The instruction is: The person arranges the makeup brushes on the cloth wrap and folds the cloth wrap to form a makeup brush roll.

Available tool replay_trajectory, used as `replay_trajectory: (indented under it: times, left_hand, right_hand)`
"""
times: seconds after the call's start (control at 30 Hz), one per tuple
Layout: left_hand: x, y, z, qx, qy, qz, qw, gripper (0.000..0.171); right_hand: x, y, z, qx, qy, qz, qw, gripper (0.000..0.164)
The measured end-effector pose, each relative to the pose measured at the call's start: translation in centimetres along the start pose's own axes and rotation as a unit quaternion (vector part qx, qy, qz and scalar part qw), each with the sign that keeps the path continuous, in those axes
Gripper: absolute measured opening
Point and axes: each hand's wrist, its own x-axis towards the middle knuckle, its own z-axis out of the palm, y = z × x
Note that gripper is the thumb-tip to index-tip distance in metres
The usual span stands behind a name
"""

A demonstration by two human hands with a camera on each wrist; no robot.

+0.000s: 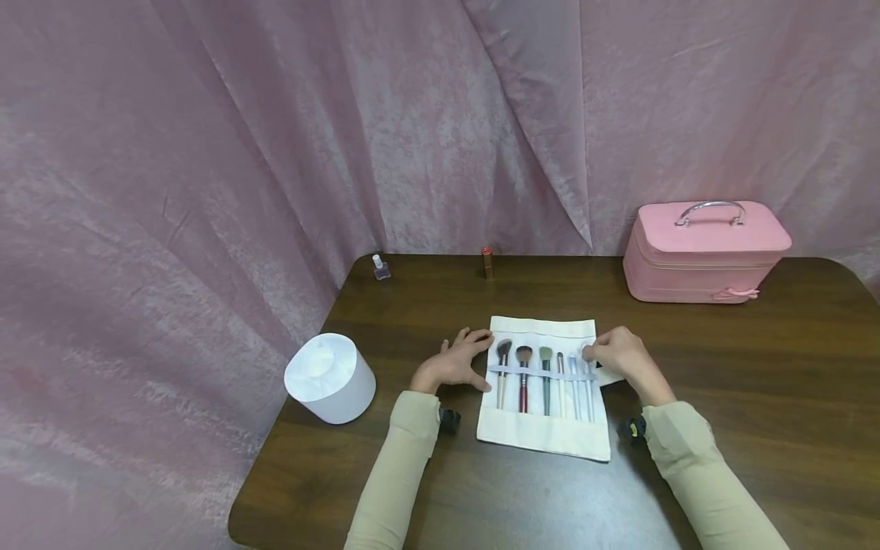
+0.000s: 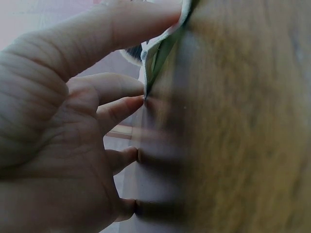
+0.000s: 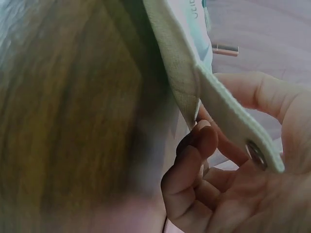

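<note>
A white cloth brush roll point(image 1: 543, 437) lies spread on the table. Several makeup brushes stand side by side in it under a pale elastic band, among them a red-handled brush point(image 1: 524, 382) and a green brush point(image 1: 546, 374). My left hand point(image 1: 457, 363) touches the roll's left edge with thumb and index finger, the other fingers spread along the tabletop. At the upper right edge, my right hand point(image 1: 622, 355) has curled fingers and pinches the cloth beside the rightmost brushes. A strap point(image 3: 233, 114) with a metal snap sticks out across that palm.
A pink case point(image 1: 708, 252) with a metal handle stands at the back right. Along the back edge are a nail polish bottle point(image 1: 381, 269) and a lipstick point(image 1: 487, 264). A white roll of tissue point(image 1: 340, 386) sits at the table's left edge. Pink curtains point(image 1: 440, 130) hang behind.
</note>
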Motion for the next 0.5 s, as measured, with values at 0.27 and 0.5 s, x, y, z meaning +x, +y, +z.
replay_trajectory:
  times: [0.27,0.5]
  left_hand:
    - [0.0,0.0,0.0,-0.003,0.002,0.001,1.0000,0.093]
    - [0.2,-0.1,0.1,0.003,0.004,0.003,1.0000,0.093]
  right_hand:
    - [-0.5,-0.2,0.7,-0.034,0.010,0.010,0.999,0.026]
    - [-0.8,-0.3,1.1,-0.045,0.012,0.016,0.999,0.025]
